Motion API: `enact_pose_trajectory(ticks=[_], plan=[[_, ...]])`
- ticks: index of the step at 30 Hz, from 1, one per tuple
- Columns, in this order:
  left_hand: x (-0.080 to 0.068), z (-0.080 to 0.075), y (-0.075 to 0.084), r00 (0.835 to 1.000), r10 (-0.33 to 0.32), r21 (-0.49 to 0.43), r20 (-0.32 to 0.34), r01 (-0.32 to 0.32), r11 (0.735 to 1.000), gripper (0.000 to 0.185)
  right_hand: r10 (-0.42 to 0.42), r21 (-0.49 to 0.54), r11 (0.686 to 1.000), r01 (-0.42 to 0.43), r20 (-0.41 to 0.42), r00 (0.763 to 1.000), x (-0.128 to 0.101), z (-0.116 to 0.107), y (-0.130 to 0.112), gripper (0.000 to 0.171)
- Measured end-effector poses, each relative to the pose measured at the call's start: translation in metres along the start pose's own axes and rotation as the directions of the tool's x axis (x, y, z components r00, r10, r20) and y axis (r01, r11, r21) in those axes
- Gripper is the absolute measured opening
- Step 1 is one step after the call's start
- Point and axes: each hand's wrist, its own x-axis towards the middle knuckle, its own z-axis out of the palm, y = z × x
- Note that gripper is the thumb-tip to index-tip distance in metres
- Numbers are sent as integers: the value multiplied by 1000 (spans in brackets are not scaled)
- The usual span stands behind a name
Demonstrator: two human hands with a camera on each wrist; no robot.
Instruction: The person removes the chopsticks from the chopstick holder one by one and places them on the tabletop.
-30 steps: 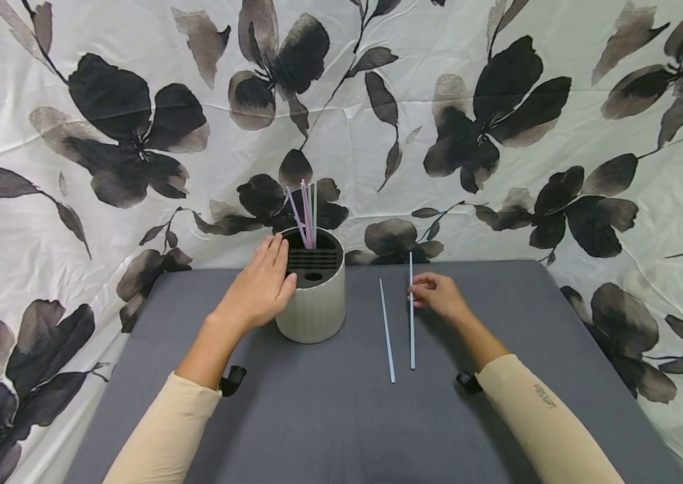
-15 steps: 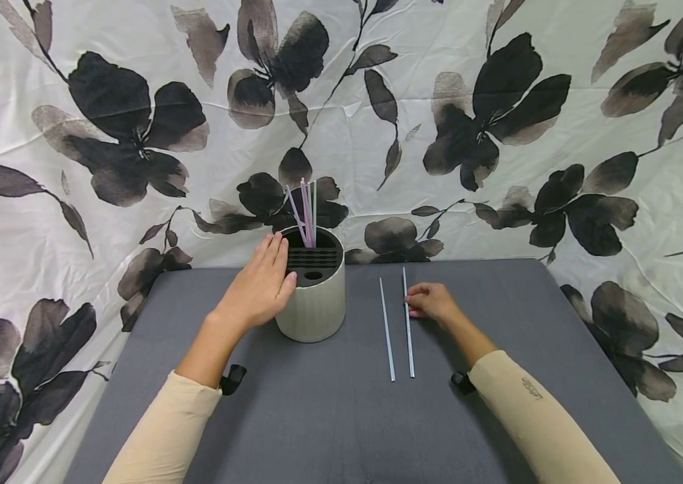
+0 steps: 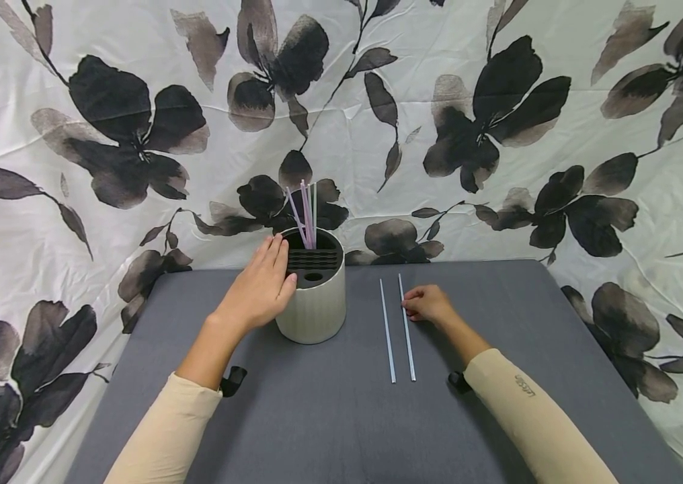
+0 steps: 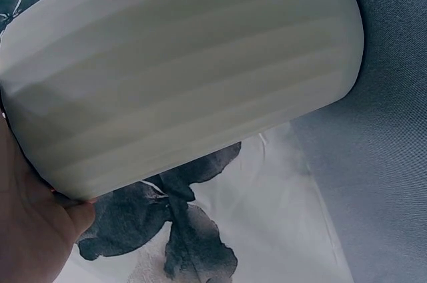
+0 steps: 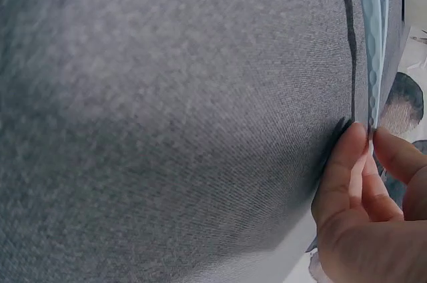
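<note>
A ribbed off-white cylindrical holder stands on the grey table, with several thin pastel straws upright in its black slotted top. My left hand rests against its left side, fingers straight along the rim and thumb on the front. The left wrist view shows the holder's wall against my palm. Two pale blue straws lie side by side to the right of the holder. My right hand pinches the right straw near its far end, and the left straw lies free. In the right wrist view, thumb and finger pinch that straw.
A white cloth with black flowers hangs behind and around the table. The table's far edge runs just beyond the straws. Bare grey surface lies in front of the holder and to the far right.
My right hand has slid the pinched straw leftward, so it now lies close beside the other straw. The left hand and the holder have not moved.
</note>
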Motion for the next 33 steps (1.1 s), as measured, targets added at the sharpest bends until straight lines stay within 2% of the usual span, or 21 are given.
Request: enact_pose_trajectory(ticks=[4,9,11,24,33], plan=[[0,0,1,1000,14,2,-17,-14,1000,71,-8,-101,995,5,-36,999,-1,1,-1,19],[0,0,2,999,31,9,-21,-31,999,70,-24,-236,972,5,-79,997,-2,0,0,18],[0,0,2,999,30,11,-18,-29,1000,71,-30,-260,966,6,-90,995,-2,0,0,18],[-1,1,0,999,37,11,-33,-37,999,70,-108,-335,939,74,-82,991,-3,-2,-2,17],[-2,1,-1,999,28,9,-25,-27,1000,70,-235,-357,912,203,-50,971,-2,-12,-27,19]])
